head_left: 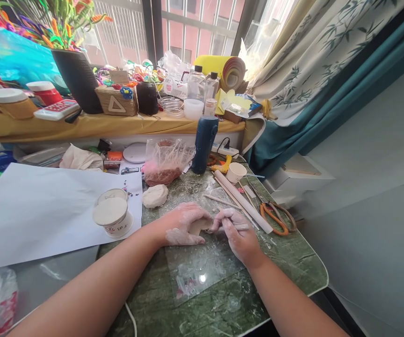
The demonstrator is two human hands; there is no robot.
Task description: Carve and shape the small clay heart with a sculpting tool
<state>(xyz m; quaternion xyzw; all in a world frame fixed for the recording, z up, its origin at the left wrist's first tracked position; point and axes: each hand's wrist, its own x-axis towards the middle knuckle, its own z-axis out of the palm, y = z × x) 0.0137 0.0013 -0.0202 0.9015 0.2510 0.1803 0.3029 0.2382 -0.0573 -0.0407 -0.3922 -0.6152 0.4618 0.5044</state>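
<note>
While the left hand (187,223) cups a pale, curved clay-like piece (198,227), the right hand (237,235) grips a slender, light-coloured stick (242,227).
The piece lies just left of the right hand's fingertips, over the clear plastic sheet (202,274) on the green marbled desk (146,302); the stick's long axis runs crosswise, toward the piece, but whether its tip touches cannot be told.

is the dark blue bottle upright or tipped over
Upright: the dark blue bottle stands with its base on the green table and its top end up, beside the clear plastic bag.
</note>
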